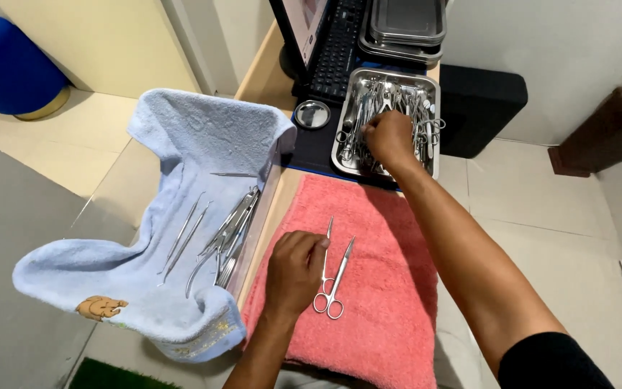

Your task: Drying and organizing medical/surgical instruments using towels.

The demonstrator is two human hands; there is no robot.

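Right hand (pixel 389 135) in tray (pixel 433 86) (left hand (pixel 293 270) fisted by scissors (pixel 332 277))

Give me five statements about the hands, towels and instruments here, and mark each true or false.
1. The right hand reaches into the rectangular steel tray of instruments. True.
2. The left hand rests on the light blue towel. False: it rests on the pink towel.
3. Steel scissors lie beside the left hand. True.
4. The blue towel is bare. False: slim metal instruments lie on it.
5. The small round steel dish sits on the pink towel. False: beside the tray.
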